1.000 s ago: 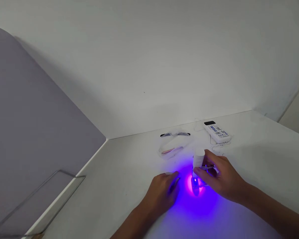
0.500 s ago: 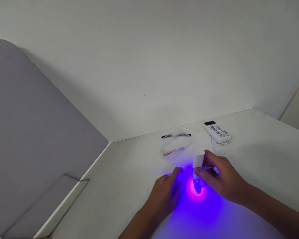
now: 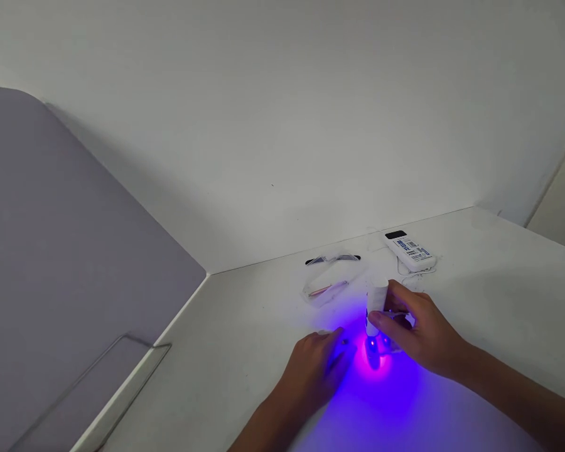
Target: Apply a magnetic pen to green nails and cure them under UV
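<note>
My right hand (image 3: 421, 326) is closed around a white handheld UV lamp (image 3: 377, 301), which stands upright with its lit end pointing down. Purple and pink light spreads over the white table beneath it. At the lit end a dark oval shape (image 3: 372, 359) shows; I cannot tell whether it belongs to the lamp. Something small and pale is partly hidden behind my right fingers. Just left of the lamp, my left hand (image 3: 317, 364) rests low over the table, fingers stretched toward the glow, apparently holding nothing. Glare and shadow partly hide its fingertips.
Behind the hands lies a clear plastic bag (image 3: 327, 290) with a thin pinkish stick in it, and clear glasses (image 3: 333, 258) beyond. A white power bank (image 3: 410, 250) sits back right with a white cable. A thin metal wire frame (image 3: 141, 389) hangs over the left table edge.
My left hand has shifted slightly down, and its fingers look a little more stretched toward the light. The lamp and my right hand have barely moved. The view has tilted slightly.
</note>
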Tool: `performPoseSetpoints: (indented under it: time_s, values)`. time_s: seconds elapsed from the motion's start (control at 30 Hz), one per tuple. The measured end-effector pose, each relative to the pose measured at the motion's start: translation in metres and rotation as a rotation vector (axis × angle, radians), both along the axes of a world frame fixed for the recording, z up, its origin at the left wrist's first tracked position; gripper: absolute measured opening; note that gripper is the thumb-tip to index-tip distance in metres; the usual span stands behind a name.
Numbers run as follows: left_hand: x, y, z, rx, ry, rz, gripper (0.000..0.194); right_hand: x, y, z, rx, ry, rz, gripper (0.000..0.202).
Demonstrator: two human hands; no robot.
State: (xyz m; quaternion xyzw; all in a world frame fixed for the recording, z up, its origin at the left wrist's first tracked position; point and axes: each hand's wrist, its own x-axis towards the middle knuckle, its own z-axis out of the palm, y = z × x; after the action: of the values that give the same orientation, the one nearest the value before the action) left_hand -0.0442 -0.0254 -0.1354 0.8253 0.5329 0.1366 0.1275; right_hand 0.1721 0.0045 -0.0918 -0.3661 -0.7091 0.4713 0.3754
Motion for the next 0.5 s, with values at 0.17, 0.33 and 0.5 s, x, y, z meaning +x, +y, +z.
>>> performPoseSetpoints:
  time_s: [0.17,0.33,0.5]
  values:
    - [-0.0015,0.0,0.0002,-0.02,0.021,-0.005,0.018,0.0004,0.0024,-0.0029,0.042,-0.019,0.003,0.015]
    - [-0.0025,0.0002,-0.0014,-0.016,0.02,-0.018,0.019,0.0008,0.0032,-0.0026,0.062,-0.027,0.003,0.014]
    - [-0.0017,-0.0001,-0.0025,0.006,0.007,-0.019,0.016,0.0011,0.0015,-0.0024,0.09,-0.043,-0.011,0.02]
